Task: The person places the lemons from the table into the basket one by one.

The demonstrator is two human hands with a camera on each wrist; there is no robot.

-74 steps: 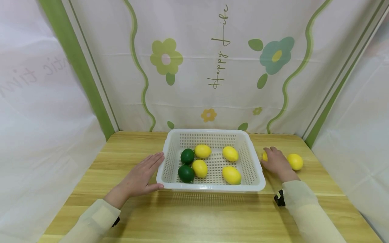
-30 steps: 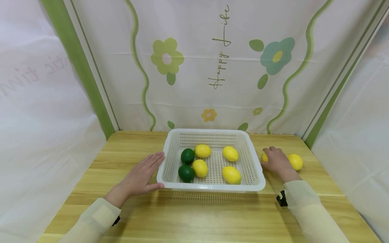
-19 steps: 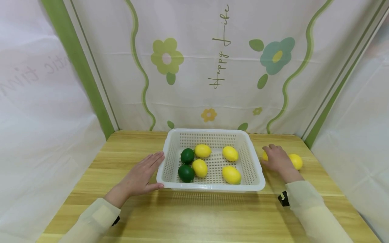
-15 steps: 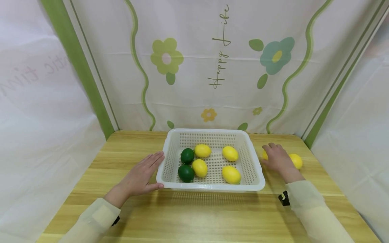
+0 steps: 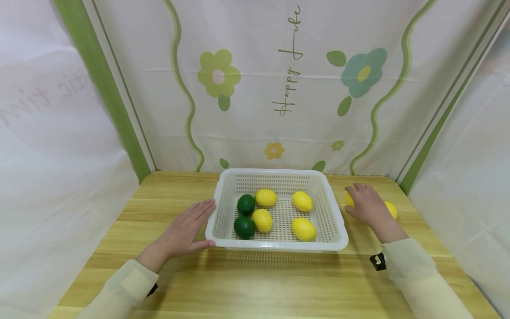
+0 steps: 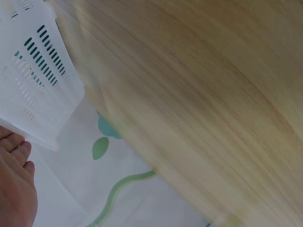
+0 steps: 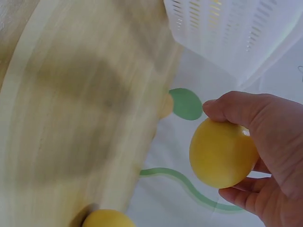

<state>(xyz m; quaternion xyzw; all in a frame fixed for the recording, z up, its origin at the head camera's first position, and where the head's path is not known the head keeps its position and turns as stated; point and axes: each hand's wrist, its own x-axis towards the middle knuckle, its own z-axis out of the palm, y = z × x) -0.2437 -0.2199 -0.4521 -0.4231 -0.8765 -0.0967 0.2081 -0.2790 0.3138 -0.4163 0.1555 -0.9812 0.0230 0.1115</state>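
A white perforated basket (image 5: 333, 212) stands mid-table and holds several yellow lemons (image 5: 303, 229) and two dark green limes (image 5: 244, 227). My left hand (image 5: 184, 229) lies flat with straight fingers against the basket's left wall (image 6: 35, 94), thumb at the front corner. My right hand (image 5: 368, 207) is right of the basket, lifted off the table, its fingers curled round a yellow lemon (image 7: 221, 153) of which only an edge shows in the head view (image 5: 349, 200). Another lemon (image 5: 392, 209) lies on the table just behind that hand, also seen low in the right wrist view (image 7: 108, 218).
The wooden table (image 5: 255, 283) is closed in by white cloth walls printed with green stripes and flowers (image 5: 362, 73). The table's right edge runs close to the loose lemon. Bare wood stretches in front of the basket.
My right hand has risen and shifted slightly back with the lemon in its grip, partly covering the loose lemon behind it. The left hand and the basket have stayed put.
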